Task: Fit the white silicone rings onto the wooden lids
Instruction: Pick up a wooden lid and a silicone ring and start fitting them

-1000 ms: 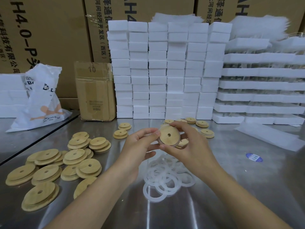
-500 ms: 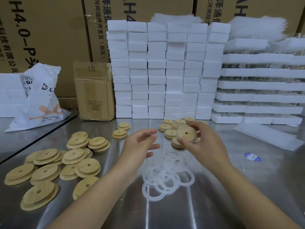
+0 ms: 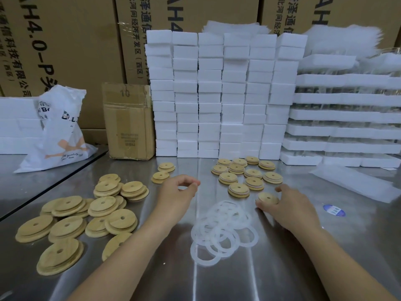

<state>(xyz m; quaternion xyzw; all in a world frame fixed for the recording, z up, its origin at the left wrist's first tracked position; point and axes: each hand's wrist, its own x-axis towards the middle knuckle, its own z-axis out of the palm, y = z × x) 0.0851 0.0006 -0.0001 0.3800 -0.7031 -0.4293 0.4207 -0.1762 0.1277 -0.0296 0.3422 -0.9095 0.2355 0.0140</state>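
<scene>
right hand has its grip pinched round a wooden lid sitting on the steel surface, just beside the finished lids. left hand hovers loosely curled, grip empty. white silicone rings are piled between the hands, bare lids off to the left
</scene>
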